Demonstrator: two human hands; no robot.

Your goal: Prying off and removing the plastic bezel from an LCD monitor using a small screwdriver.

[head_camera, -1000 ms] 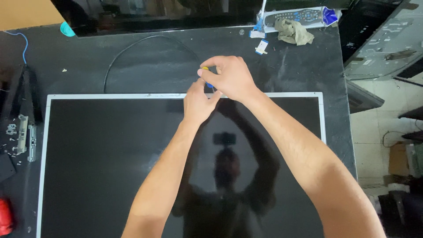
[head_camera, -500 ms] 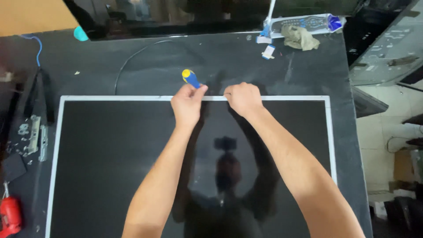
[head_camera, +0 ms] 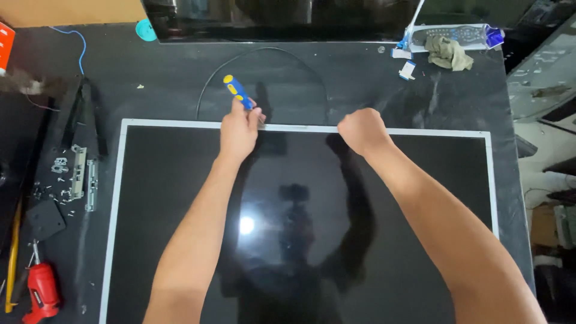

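- The left hand point(head_camera: 238, 129) sits at the upper middle of the frame, fingers curled tight round a blue-and-yellow screwdriver point(head_camera: 237, 91); the handle sticks up and to the left, and the tip is hidden under the hand at the panel's top edge.
- The right hand point(head_camera: 360, 129) lies just to the right of it on the same edge, fingers bent down over the white bezel point(head_camera: 420, 130). Whether it grips anything cannot be told.
- The panel point(head_camera: 180, 198), a dark glossy screen, lies flat on the black bench point(head_camera: 150, 72) and fills the lower 2 thirds of the frame.
- Step in hand, as I judge it: working the tool into the seam of the top bezel while the other hand steadies or lifts that strip.
- The next move calls for a shallow, gentle lever and a firm hold on the edge, since the glass looks easy to crack.
- A thin black cable point(head_camera: 264, 51) arcs behind the hands; a red driver point(head_camera: 41, 291) lies at lower left.
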